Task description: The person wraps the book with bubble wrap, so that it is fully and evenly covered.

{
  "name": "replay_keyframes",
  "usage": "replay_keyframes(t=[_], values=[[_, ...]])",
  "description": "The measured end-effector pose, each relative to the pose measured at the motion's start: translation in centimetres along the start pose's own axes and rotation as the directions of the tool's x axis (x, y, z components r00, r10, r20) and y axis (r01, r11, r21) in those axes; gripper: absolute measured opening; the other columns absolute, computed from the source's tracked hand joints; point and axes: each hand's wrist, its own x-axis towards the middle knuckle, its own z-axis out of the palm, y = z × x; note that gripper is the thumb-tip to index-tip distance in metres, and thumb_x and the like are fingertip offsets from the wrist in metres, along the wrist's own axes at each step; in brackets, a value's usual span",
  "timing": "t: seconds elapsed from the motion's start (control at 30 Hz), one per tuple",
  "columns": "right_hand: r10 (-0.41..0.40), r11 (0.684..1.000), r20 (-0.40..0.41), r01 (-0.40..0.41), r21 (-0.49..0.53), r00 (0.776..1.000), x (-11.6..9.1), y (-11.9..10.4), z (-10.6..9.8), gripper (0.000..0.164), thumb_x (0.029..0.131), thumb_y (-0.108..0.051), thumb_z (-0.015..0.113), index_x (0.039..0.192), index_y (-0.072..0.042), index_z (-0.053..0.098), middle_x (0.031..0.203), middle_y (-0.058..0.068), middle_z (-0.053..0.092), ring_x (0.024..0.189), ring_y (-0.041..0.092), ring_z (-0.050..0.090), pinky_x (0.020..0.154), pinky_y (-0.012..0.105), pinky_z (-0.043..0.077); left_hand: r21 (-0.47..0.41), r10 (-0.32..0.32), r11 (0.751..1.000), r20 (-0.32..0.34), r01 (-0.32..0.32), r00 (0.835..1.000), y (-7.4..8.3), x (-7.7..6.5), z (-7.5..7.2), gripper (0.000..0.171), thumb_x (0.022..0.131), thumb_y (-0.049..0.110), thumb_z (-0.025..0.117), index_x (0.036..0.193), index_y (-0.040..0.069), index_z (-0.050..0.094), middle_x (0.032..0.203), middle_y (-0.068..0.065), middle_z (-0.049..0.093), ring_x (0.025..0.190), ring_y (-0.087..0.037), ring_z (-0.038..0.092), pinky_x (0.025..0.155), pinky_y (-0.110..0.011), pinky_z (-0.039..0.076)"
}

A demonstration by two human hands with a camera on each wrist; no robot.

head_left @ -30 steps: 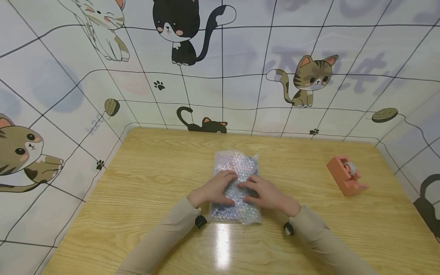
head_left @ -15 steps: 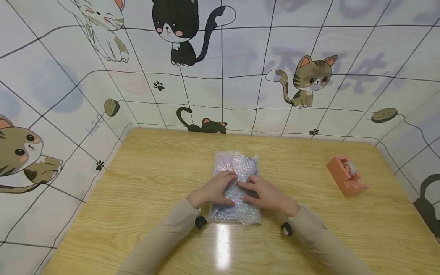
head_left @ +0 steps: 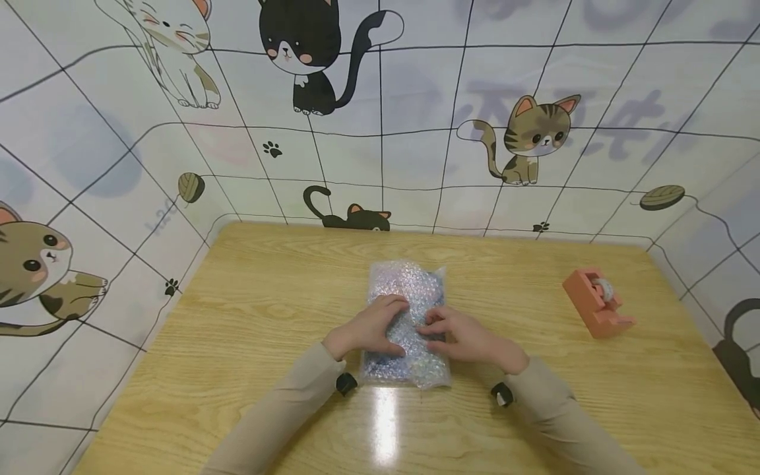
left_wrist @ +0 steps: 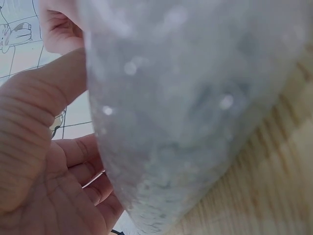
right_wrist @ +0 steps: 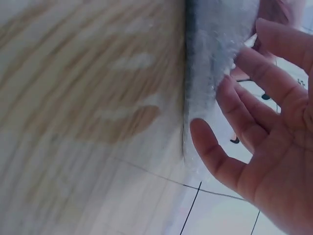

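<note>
A flat bundle in clear bubble wrap lies on the table, bluish and pinkish through the film; what is inside cannot be made out. My left hand rests on its left side, fingers and thumb spread over the top, as the left wrist view also shows with the wrap filling most of the picture. On the right side, my right hand touches the wrap with its fingertips. In the right wrist view the fingers of the right hand are loosely bent against the wrap, gripping nothing visibly.
An orange tape dispenser with a roll of tape stands at the right of the wooden table. A cat-patterned cloth wall rises behind the table and at both sides.
My right hand has shifted slightly to the right across the wrap, its fingers drawn a little closer together. The left hand and the bundle keep their places.
</note>
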Motion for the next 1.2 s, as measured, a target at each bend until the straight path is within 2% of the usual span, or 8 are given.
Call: replay_keyframes(t=[0.3,0.57,0.8,1.03,1.2], values=[[0.023,0.998,0.023,-0.022,-0.054,0.999,-0.1,-0.3,0.0,0.028,0.086,-0.014,0.067,0.111,-0.001,0.068,0.112,0.017,0.057,0.100,0.027,0.054,0.083,0.039,0.049,0.012,0.010,1.000,-0.013,-0.010,1.000,-0.1,0.0,0.2,0.083,0.066,0.028,0.084,0.130,-0.006,0.045,0.136,-0.018,0.043,0.127,-0.033,0.036,0.110,-0.039,0.028],[-0.011,1.000,0.018,0.011,-0.027,1.000,-0.6,-0.4,-0.3,0.030,0.084,-0.011,0.068,0.111,0.001,0.067,0.114,0.017,0.057,0.102,0.029,0.055,0.085,0.042,0.050,-0.004,0.012,1.000,-0.005,-0.012,1.000,-0.1,0.0,0.2,0.082,0.066,0.028,0.084,0.130,-0.007,0.045,0.136,-0.018,0.043,0.128,-0.033,0.036,0.110,-0.039,0.028],[0.004,0.995,0.027,-0.001,-0.104,1.000,-0.3,-1.0,-0.3,0.030,0.084,-0.013,0.068,0.109,0.002,0.067,0.113,0.018,0.057,0.101,0.029,0.056,0.087,0.042,0.049,0.017,0.021,1.000,-0.020,-0.021,1.000,-0.1,0.0,0.2,0.081,0.066,0.028,0.084,0.129,-0.007,0.046,0.135,-0.018,0.043,0.126,-0.033,0.037,0.109,-0.039,0.030],[0.040,0.999,0.059,-0.041,0.008,0.997,-1.3,-0.8,-0.7,0.030,0.087,-0.011,0.064,0.114,0.001,0.065,0.125,0.021,0.055,0.109,0.032,0.056,0.092,0.046,0.046,0.007,0.038,0.999,-0.023,-0.038,0.999,0.0,0.0,0.1,0.079,0.067,0.027,0.083,0.128,-0.007,0.046,0.135,-0.018,0.043,0.127,-0.033,0.037,0.109,-0.039,0.029],[0.027,0.998,0.050,-0.024,-0.062,0.998,-1.1,-0.9,-0.6,0.027,0.086,-0.012,0.065,0.111,0.000,0.067,0.122,0.021,0.056,0.108,0.033,0.057,0.091,0.046,0.047,0.006,0.045,0.999,-0.031,-0.044,0.999,-0.1,-0.1,0.2,0.078,0.067,0.026,0.083,0.127,-0.008,0.047,0.134,-0.019,0.044,0.126,-0.034,0.038,0.109,-0.039,0.029]])
